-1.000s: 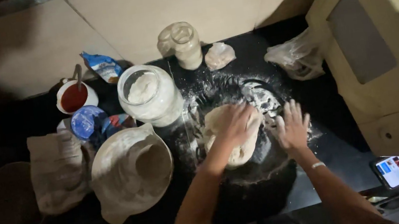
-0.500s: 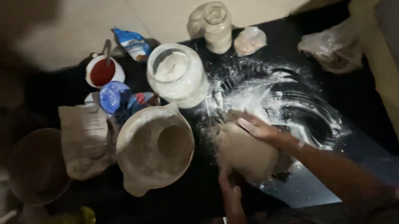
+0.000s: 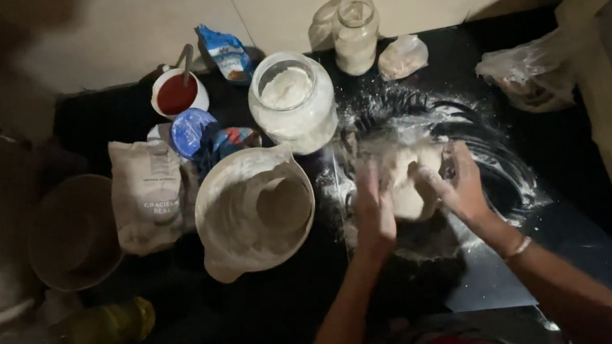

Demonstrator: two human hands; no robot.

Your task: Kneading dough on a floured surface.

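Head view showed both hands cupped around a pale dough lump [image 3: 407, 182] on the floured black counter [image 3: 560, 160], left hand [image 3: 376, 214] pressing its left side, right hand [image 3: 461, 188] its right. A flour-coated bowl [image 3: 252, 211] sat just left, a glass flour jar [image 3: 293, 102] behind.

A glossy black table [image 3: 575, 158], dusted matt white with flour [image 3: 476, 132], carries a soft, pale lump of dough [image 3: 406, 174] pressed between a left hand [image 3: 374, 214] and a right hand [image 3: 462, 190], both bare and floury. At nine o'clock of the dough sits a smooth bowl [image 3: 252, 211] coated in matt flour. At eleven o'clock stands a clear glass jar [image 3: 293, 102]; a crinkled paper bag [image 3: 146, 194] lies beyond the bowl; a thin plastic bag [image 3: 527, 73] lies at two o'clock.
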